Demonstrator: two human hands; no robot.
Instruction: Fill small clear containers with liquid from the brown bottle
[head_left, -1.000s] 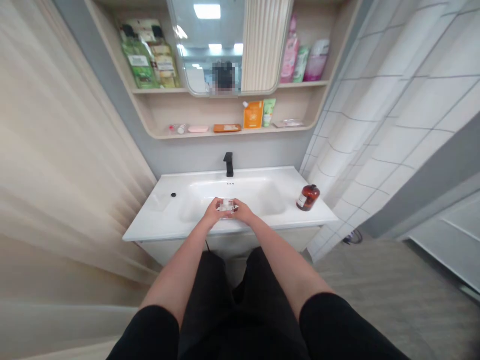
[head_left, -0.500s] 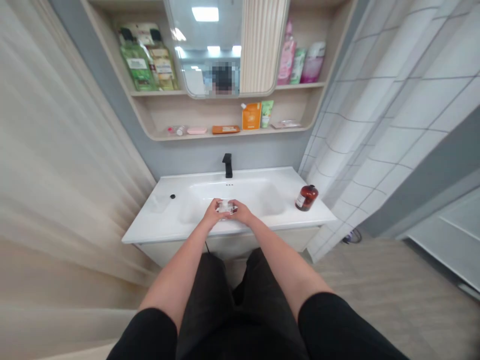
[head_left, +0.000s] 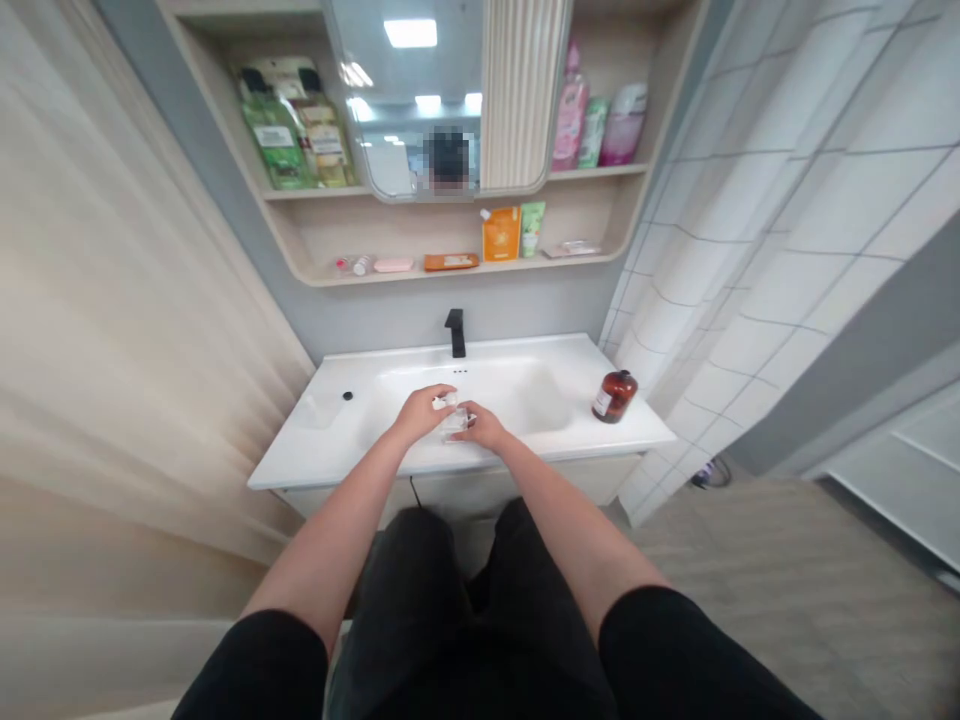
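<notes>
Over the front part of the white sink basin [head_left: 536, 400], my two hands are close together. My right hand [head_left: 484, 428] is closed around a small clear container [head_left: 455, 424], probably a bottle; its exact shape is blurred. Just above it, the fingers of my left hand [head_left: 421, 412] pinch a small white piece [head_left: 449, 399] that looks like a bottle top. I cannot tell whether the piece still touches the container.
A brown bottle [head_left: 614, 397] stands on the counter at the right. A small black round piece [head_left: 347, 396] and a faint clear object [head_left: 321, 410] lie at the left. Behind the basin rises a black faucet [head_left: 456, 333], below a shelf cabinet [head_left: 405, 280] with toiletries.
My left hand has shifted from the container's side to above it, now pinching the white piece. My right hand keeps its hold on the clear container.
</notes>
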